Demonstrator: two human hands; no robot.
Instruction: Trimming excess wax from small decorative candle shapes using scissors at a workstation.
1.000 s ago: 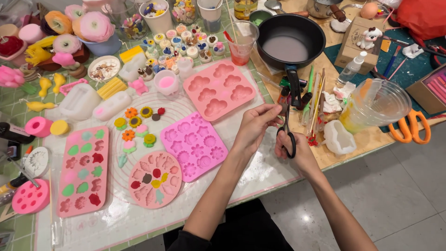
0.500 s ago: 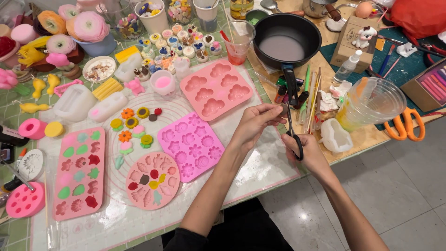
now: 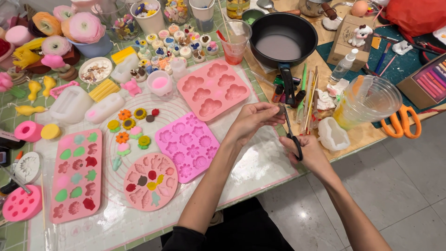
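My right hand (image 3: 310,153) grips the black handles of small scissors (image 3: 290,130), blades pointing up and away. My left hand (image 3: 254,120) pinches something tiny at the blade tips; the item is too small to make out. Both hands hover over the right part of a clear work mat (image 3: 251,172). A bright pink flower mould (image 3: 189,145) lies just left of my left forearm. A salmon mould with large cavities (image 3: 213,88) sits beyond my left hand. A round pink mould (image 3: 149,181) holds coloured pieces.
A black pan (image 3: 282,39) with its handle toward me stands behind the hands, tools and pens (image 3: 307,95) beside it. A clear plastic beaker (image 3: 367,100) and orange scissors (image 3: 400,122) lie right. A long pink mould (image 3: 76,174) and small cast flowers (image 3: 130,128) lie left. Table edge runs under my right wrist.
Both hands have shifted slightly to the right and nearer the table edge, still holding the scissors and the tiny item together. Nothing on the table has moved.
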